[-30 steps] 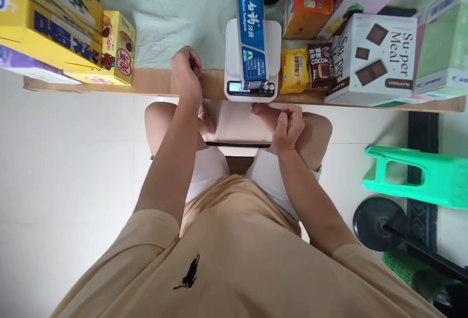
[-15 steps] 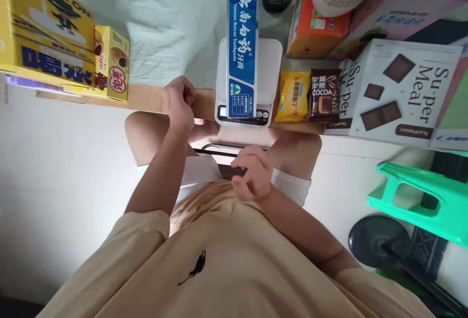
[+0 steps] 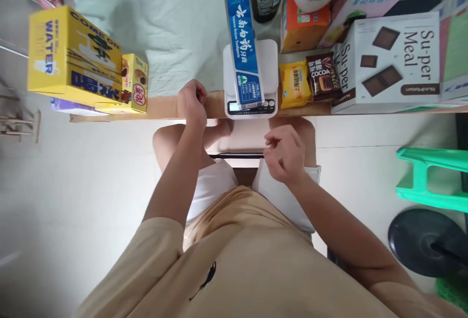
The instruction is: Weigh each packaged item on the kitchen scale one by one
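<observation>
Toothpaste box (image 3: 244, 51) already lies on the scale (image 3: 250, 74), untouched; left hand (image 3: 192, 102) fisted at its nine o'clock, right hand (image 3: 285, 155) loosely curled, empty (reading unclear).

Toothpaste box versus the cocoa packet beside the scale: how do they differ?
The toothpaste box is blue, long and narrow; the cocoa packet is dark brown, short and squat. The toothpaste box lies on the white scale; the cocoa packet lies on the table. Both point lengthwise away from the person.
</observation>
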